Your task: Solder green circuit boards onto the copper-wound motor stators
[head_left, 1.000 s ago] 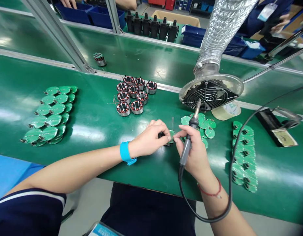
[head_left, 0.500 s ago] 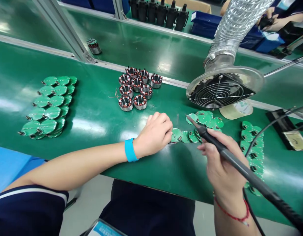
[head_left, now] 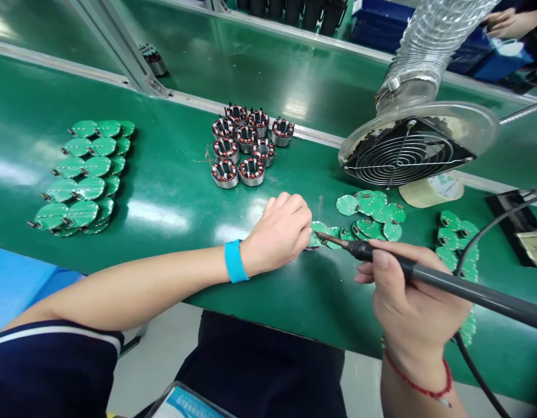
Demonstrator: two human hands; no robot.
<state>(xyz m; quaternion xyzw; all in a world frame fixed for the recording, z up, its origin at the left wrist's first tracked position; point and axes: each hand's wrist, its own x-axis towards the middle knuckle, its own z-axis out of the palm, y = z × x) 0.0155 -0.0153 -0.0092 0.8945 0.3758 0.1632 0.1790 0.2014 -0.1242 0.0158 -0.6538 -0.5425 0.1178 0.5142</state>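
My left hand [head_left: 282, 232], with a blue band at the wrist, is closed at the edge of a round green circuit board [head_left: 317, 227]. The fingers hide much of that board, and a thin metallic edge shows under it. My right hand [head_left: 414, 290] grips a black soldering iron [head_left: 384, 259] like a pen. Its brown tip reaches left onto this board, close to my left fingertips. Just to the right, loose round circuit boards [head_left: 370, 229] lie overlapping on the green bench.
Motor stators [head_left: 245, 138] stand grouped behind my left hand. Stacked green boards [head_left: 92, 166] lie far left, more boards [head_left: 449, 238] at right. A fume extractor hood [head_left: 407, 152] hangs over the bench, with a tape roll [head_left: 431, 190] behind. A cable [head_left: 481, 232] crosses the right side.
My right hand has brought the iron's tip left and down, from over the loose boards onto the board at my left hand. My left hand stays in place. The view has shifted slightly.
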